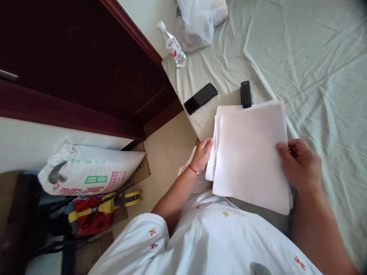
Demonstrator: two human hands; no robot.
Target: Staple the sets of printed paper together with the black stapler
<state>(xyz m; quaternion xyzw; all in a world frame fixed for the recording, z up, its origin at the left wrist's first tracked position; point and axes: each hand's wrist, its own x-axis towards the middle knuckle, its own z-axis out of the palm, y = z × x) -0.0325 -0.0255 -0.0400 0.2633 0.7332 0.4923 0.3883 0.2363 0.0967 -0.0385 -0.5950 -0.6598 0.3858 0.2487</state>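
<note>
A loose stack of white paper sheets (252, 152) lies over the cloth's near edge, tilted toward my body, its edges uneven. My left hand (204, 152), with a red string bracelet at the wrist, grips the stack's left edge, its fingers closed. At the right edge, my right hand (301, 162) pinches the sheets with the thumb on top; its other fingers are partly hidden. Touching the stack's far edge is a small black object (246, 93) that looks like a stapler. A black phone (201, 98) rests to the left of it.
A clear plastic bottle (173, 46) stands by a white plastic bag (197, 23) at the far left of the wrinkled pale cloth (315, 76). To the left are a dark red door (80, 65), a printed white sack (94, 168) and a red and yellow item (94, 214).
</note>
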